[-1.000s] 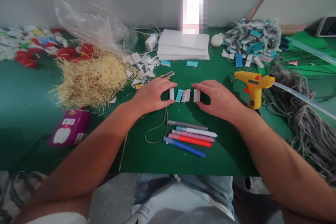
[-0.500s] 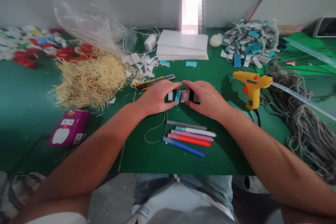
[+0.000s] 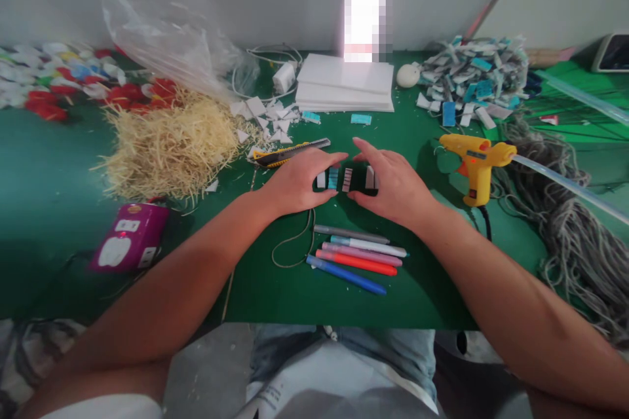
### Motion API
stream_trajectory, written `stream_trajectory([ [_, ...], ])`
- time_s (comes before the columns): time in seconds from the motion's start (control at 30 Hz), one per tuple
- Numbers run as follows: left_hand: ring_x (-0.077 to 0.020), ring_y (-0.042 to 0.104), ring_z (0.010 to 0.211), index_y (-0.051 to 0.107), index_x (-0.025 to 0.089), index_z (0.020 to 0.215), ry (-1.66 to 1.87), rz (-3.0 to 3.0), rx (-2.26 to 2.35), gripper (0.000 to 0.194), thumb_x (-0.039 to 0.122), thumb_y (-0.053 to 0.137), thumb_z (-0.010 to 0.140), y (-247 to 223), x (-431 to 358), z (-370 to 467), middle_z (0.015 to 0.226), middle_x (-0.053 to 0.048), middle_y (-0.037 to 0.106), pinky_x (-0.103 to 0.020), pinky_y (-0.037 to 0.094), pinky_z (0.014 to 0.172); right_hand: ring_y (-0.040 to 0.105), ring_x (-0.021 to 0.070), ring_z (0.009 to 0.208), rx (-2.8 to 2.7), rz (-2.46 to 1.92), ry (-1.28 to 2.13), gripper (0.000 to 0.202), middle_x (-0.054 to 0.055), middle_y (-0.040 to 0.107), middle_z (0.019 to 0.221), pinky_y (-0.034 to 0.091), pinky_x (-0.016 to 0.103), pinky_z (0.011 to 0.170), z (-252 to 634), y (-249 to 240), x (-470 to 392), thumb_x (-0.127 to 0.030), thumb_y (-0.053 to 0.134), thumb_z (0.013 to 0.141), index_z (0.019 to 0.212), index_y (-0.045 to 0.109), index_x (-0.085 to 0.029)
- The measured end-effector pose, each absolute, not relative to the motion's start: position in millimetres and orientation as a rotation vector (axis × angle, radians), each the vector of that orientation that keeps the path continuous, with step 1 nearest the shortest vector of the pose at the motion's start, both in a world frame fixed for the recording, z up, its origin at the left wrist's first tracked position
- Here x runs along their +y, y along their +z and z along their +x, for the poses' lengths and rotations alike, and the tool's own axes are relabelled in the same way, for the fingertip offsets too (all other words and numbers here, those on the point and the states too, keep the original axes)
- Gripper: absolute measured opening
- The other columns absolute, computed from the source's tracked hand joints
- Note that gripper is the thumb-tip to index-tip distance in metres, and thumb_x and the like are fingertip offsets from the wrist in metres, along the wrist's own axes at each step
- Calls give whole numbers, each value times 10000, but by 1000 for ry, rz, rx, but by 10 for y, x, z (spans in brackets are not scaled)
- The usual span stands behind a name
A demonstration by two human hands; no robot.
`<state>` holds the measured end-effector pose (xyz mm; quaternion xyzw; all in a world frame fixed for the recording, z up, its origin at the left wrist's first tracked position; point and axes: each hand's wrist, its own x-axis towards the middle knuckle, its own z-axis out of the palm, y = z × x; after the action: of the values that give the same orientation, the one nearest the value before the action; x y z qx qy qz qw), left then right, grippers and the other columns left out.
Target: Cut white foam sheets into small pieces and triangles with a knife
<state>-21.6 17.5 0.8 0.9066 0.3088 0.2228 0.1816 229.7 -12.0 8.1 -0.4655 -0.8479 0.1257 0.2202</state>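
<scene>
Both hands rest low over the green table, curved toward each other around small foam pieces. My left hand (image 3: pixel 299 180) has thumb and fingers apart, beside a white piece (image 3: pixel 321 179) and a blue striped piece (image 3: pixel 333 177). A pale piece with dark stripes (image 3: pixel 347 180) lies between the two hands. My right hand (image 3: pixel 396 183) is spread too, with a whitish piece (image 3: pixel 370 177) close inside its curve. Just behind my left hand lies a yellow and black utility knife (image 3: pixel 289 152), its handle partly covered.
Several markers (image 3: pixel 361 260) lie nearest me. A yellow glue gun (image 3: pixel 476 163) stands right, beside grey yarn (image 3: pixel 565 209). Straw (image 3: pixel 170 150) and a purple box (image 3: pixel 130 236) are left. White foam sheets (image 3: pixel 344 88) and a heap of foam bits (image 3: pixel 474 75) sit behind.
My right hand has opened wider and shifted slightly right, away from the striped piece. The whitish piece by it now lies farther from the striped one. My left hand stays nearly in place.
</scene>
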Motion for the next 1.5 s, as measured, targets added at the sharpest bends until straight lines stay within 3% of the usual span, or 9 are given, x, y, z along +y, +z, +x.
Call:
stream_trajectory([
  [0.17,-325,643,1319,628,149,1449,732,2607,962,546,327,670,935,24,175,-253,1387,-161,694,-508,532,1127,659,384,1290,-2303,-1265,410,942,131,760,1336,497,643,1113,2184,6,-98,-307,714,803,1666,350,-211],
  [0.53,-306,700,1228,731,164,1240,870,2663,906,315,305,577,1005,28,194,-259,1283,-136,760,-501,556,1050,686,348,1230,-2411,-1187,426,719,148,787,1286,533,567,1058,2166,42,-70,-224,603,863,1572,507,-150],
  [1.0,-284,662,1326,625,214,1112,825,2502,973,177,318,620,969,45,144,-211,1313,-133,738,-510,532,1164,708,321,1140,-2396,-1175,391,580,142,798,1237,559,525,995,2176,136,-102,-251,511,962,1534,577,-177],
  [1.23,-277,670,1291,595,213,1021,782,2525,908,91,268,622,953,32,175,-177,1293,-148,721,-504,542,1142,720,286,1132,-2357,-1083,409,491,163,774,1233,583,465,1001,2208,86,-80,-216,514,948,1397,697,-138],
  [1.5,-300,655,1345,624,196,1026,666,2530,882,111,275,649,952,-8,194,-221,1393,-188,685,-509,534,1157,716,278,1112,-2322,-1076,434,291,141,741,1225,611,469,956,2238,71,-46,-283,544,1002,1087,818,-236],
])
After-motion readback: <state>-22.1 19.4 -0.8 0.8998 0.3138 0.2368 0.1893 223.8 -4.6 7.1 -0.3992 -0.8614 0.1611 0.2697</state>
